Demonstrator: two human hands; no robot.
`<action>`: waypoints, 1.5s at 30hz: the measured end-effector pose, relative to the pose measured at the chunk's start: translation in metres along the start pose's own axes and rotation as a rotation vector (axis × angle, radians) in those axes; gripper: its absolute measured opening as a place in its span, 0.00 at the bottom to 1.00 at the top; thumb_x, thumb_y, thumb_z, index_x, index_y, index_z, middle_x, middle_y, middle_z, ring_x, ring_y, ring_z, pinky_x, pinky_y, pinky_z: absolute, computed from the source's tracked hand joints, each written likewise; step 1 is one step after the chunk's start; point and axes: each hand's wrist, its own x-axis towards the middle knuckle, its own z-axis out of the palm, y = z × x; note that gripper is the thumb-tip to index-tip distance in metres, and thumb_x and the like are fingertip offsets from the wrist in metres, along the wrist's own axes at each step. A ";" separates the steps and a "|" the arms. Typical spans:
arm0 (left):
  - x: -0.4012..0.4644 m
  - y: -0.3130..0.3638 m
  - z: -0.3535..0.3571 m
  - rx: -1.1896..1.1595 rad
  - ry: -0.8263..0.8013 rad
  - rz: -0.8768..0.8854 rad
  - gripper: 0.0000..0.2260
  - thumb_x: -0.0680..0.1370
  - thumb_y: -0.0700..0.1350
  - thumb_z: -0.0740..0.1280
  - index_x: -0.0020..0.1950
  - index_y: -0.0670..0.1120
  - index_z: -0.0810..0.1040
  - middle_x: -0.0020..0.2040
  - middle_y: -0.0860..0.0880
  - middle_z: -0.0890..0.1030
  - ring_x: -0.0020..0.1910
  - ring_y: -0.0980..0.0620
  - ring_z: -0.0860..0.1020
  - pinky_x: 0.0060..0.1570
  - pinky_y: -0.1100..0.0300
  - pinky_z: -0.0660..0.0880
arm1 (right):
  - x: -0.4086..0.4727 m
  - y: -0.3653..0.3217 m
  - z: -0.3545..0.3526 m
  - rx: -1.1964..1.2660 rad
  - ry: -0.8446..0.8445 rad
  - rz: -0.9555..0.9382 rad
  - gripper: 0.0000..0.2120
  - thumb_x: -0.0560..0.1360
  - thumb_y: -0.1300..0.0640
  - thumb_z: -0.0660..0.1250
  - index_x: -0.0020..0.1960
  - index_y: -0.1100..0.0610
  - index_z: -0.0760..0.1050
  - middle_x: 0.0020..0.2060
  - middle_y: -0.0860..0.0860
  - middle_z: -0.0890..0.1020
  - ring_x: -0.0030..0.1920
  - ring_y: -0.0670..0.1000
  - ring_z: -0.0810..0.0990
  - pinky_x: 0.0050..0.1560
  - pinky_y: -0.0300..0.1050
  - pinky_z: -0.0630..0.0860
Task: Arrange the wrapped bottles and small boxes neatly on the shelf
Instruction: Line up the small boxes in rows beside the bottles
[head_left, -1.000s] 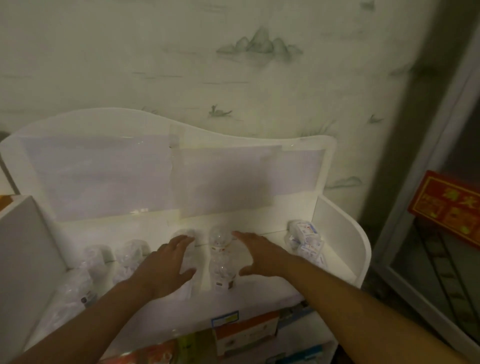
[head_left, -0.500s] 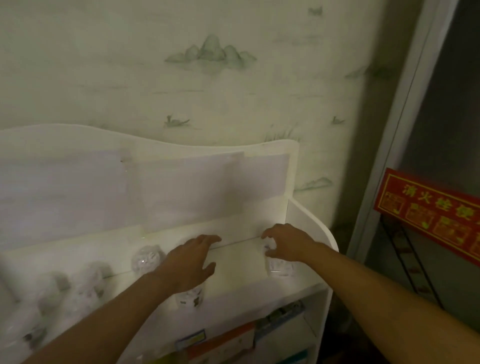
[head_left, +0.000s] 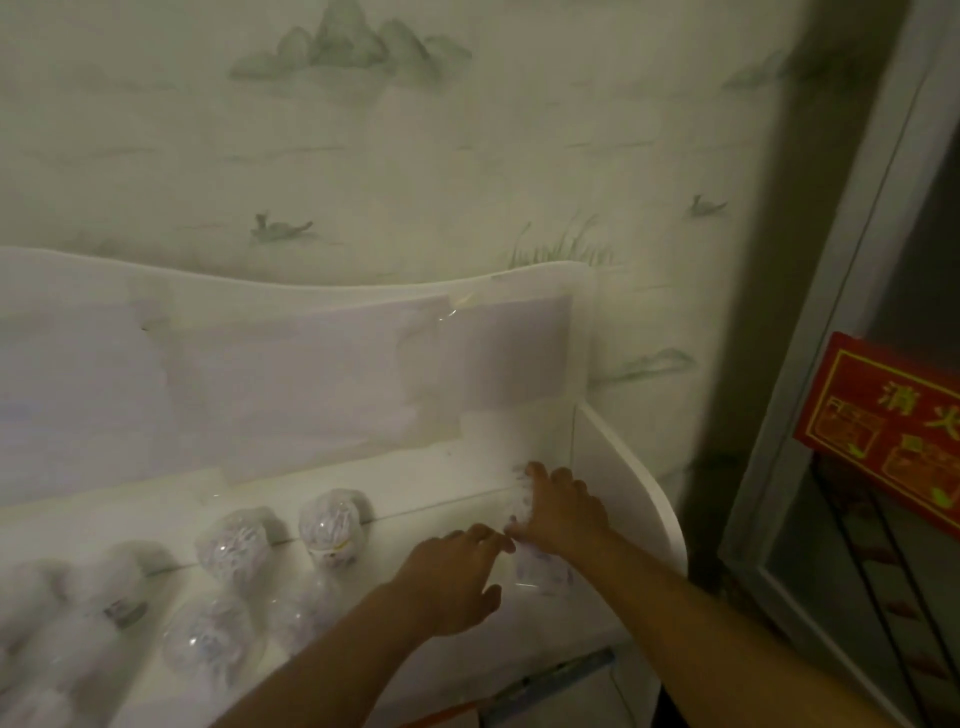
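A white shelf with a wavy back panel carries several clear-wrapped bottles lying in rows from the left to the middle. At the shelf's right end lies a wrapped pack of small boxes. My right hand rests on top of this pack, fingers curled over its far end beside the shelf's side wall. My left hand reaches in from the left, fingers spread, fingertips touching the pack's near-left corner. The image is blurred, so the pack's details are unclear.
A patterned wall stands behind the shelf. To the right is a metal door frame with a red sign. Below the shelf, a lower level holds coloured boxes, mostly hidden.
The view has swung left and closer. My left hand has moved right from the bottles to the pack of boxes, meeting my right hand, which stays on the pack.
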 end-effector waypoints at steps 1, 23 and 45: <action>0.004 -0.002 0.000 -0.017 0.011 -0.016 0.21 0.78 0.54 0.61 0.71 0.54 0.63 0.72 0.51 0.66 0.65 0.48 0.72 0.60 0.51 0.72 | 0.002 0.001 0.001 0.013 -0.003 -0.006 0.36 0.70 0.41 0.70 0.72 0.48 0.57 0.66 0.57 0.68 0.65 0.59 0.70 0.62 0.53 0.70; 0.114 -0.007 0.014 -0.144 0.024 -0.070 0.29 0.79 0.53 0.63 0.76 0.50 0.57 0.78 0.48 0.55 0.74 0.44 0.61 0.71 0.47 0.63 | -0.013 0.048 -0.006 0.166 -0.099 -0.086 0.40 0.70 0.44 0.67 0.77 0.42 0.50 0.74 0.50 0.63 0.69 0.54 0.70 0.67 0.52 0.71; 0.124 -0.006 0.027 -0.610 -0.018 -0.195 0.30 0.71 0.46 0.75 0.66 0.41 0.64 0.58 0.49 0.70 0.53 0.55 0.73 0.45 0.71 0.70 | -0.013 0.054 0.008 0.306 0.059 -0.042 0.36 0.72 0.43 0.68 0.75 0.47 0.57 0.64 0.50 0.71 0.62 0.52 0.75 0.60 0.47 0.74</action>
